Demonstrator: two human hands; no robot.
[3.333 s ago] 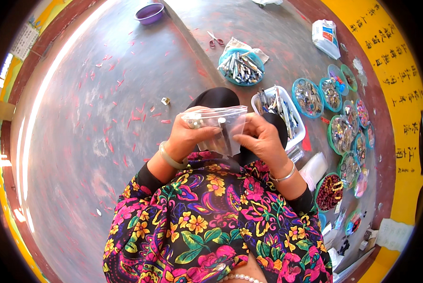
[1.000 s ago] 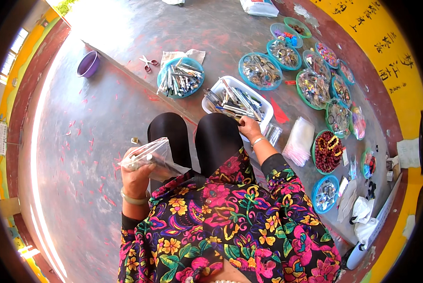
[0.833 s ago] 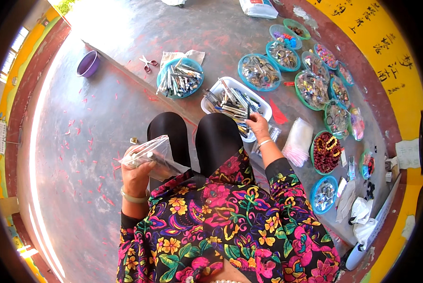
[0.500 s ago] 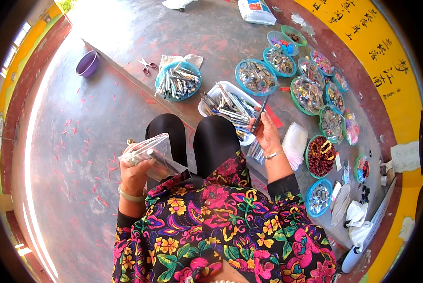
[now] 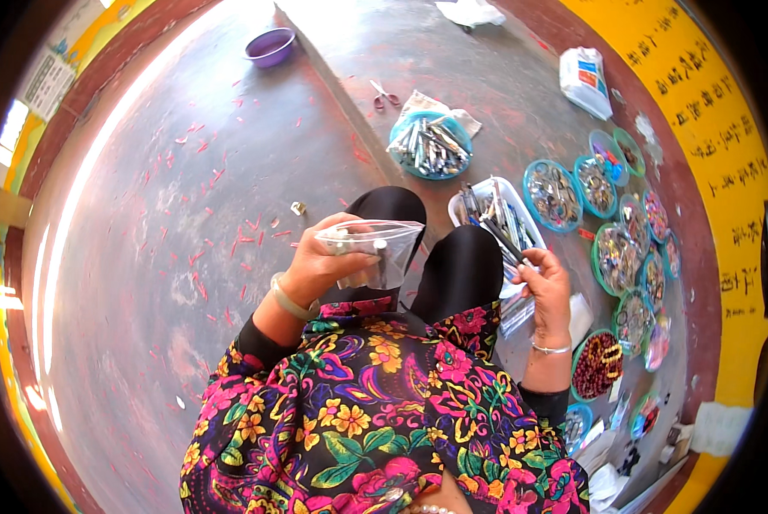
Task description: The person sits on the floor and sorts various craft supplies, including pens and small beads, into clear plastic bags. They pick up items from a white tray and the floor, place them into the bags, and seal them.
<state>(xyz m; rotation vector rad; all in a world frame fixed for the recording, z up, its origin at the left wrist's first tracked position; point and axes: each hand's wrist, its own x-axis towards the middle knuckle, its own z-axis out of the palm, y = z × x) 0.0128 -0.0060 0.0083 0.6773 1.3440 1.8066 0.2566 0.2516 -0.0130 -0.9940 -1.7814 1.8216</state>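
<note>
My left hand (image 5: 317, 261) grips a clear zip bag (image 5: 394, 247) above my left knee. Pale-capped, pen-like sticks show through the plastic. Held between the thumb and fingers of my right hand (image 5: 545, 287) is a dark pen (image 5: 504, 241), slanting up and to the left. Right below that pen, a white plastic basket (image 5: 528, 208) full of pens stands beside my right knee. Several clear packets (image 5: 516, 315) lie near its front end. Farther off, a round teal basket (image 5: 431, 174) holds a heap of pens on a pale cloth (image 5: 466, 122).
Maroon-handled scissors (image 5: 386, 96) and a purple basin (image 5: 270, 50) are on the floor ahead. Several round baskets of small goods, one with dark red beads (image 5: 596, 367), crowd the right side by the wall. A white sack (image 5: 584, 81) stands behind them. Red scraps litter the left floor.
My view has swung left, so the baskets appear farther right. My left hand has brought the bag inward over my knee. Both hands keep their hold on the bag and the pen.
</note>
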